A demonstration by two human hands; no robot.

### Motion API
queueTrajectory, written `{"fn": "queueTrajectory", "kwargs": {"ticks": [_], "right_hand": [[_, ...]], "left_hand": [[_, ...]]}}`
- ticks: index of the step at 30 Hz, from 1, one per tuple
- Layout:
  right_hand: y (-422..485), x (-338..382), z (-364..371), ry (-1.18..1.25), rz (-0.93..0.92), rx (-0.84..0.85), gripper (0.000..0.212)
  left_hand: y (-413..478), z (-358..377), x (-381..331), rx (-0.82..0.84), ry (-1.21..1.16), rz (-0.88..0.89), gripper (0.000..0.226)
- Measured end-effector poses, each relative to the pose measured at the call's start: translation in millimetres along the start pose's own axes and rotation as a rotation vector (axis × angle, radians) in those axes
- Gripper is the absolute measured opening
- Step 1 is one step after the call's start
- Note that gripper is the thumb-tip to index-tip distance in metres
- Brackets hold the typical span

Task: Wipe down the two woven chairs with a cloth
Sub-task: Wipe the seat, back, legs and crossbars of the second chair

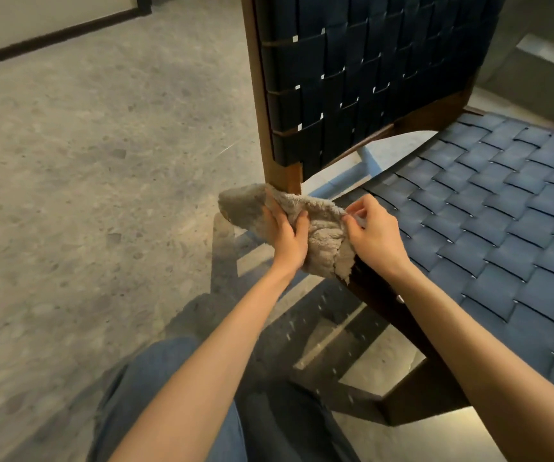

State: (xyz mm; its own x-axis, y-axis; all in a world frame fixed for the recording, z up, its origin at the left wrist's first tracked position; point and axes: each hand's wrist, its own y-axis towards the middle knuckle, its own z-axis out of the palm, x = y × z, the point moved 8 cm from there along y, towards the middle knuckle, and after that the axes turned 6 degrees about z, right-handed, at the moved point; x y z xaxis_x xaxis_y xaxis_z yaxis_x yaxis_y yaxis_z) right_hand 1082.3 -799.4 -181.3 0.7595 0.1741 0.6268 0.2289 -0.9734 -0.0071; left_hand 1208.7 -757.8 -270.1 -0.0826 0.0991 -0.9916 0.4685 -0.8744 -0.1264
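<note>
A speckled grey stone floor (pixel 85 195) is recorded across the left of the view. It is bounded at the top left corner by a dark skirting board (pixel 52 31). One woven chair (pixel 485 211) is seen at the right. Its seat is made of interlaced blue-grey straps and its backrest (pixel 352 78) of darker straps, both carried in a dark wooden frame (pixel 260 111). The chair's shadow is cast on the floor beneath it. Blue jeans (pixel 169 411) are noted at the bottom edge.

A fluffy beige cloth (pixel 322 241) is held bunched at the seat's corner by the foot of the backrest post and hangs over the seat's side rail. Contact with the post cannot be confirmed. The cloth's left portion is gripped by the left hand (pixel 285 235), whose fingers are curled round it. Its right edge is pinched between the thumb and fingertips of the right hand (pixel 375 231).
</note>
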Motion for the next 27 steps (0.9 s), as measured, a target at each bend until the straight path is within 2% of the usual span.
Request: {"fn": "queueTrajectory", "kwargs": {"ticks": [2, 7, 10, 16, 23, 27], "right_hand": [[-8, -5, -8, -0.016, 0.007, -0.013, 0.006], [-29, -8, -27, -0.009, -0.005, -0.062, 0.005], [-43, -16, -45, -0.003, 0.032, -0.101, 0.006], [-81, -33, -84, -0.108, 0.028, -0.115, 0.007], [-119, -56, -121, -0.167, 0.079, -0.165, 0.007], [-141, -66, -138, -0.195, 0.094, -0.252, 0.007]], "left_hand": [[-13, 11, 7, 0.035, -0.098, -0.085, 0.068], [-29, 20, 4, -0.003, -0.009, -0.163, 0.075], [-50, 34, -6, 0.045, 0.013, -0.126, 0.076], [-93, 66, -15, 0.19, 0.169, -0.03, 0.063], [-139, 94, -21, 0.326, 0.183, -0.008, 0.06], [-165, 102, -28, 0.409, 0.256, 0.099, 0.061]]}}
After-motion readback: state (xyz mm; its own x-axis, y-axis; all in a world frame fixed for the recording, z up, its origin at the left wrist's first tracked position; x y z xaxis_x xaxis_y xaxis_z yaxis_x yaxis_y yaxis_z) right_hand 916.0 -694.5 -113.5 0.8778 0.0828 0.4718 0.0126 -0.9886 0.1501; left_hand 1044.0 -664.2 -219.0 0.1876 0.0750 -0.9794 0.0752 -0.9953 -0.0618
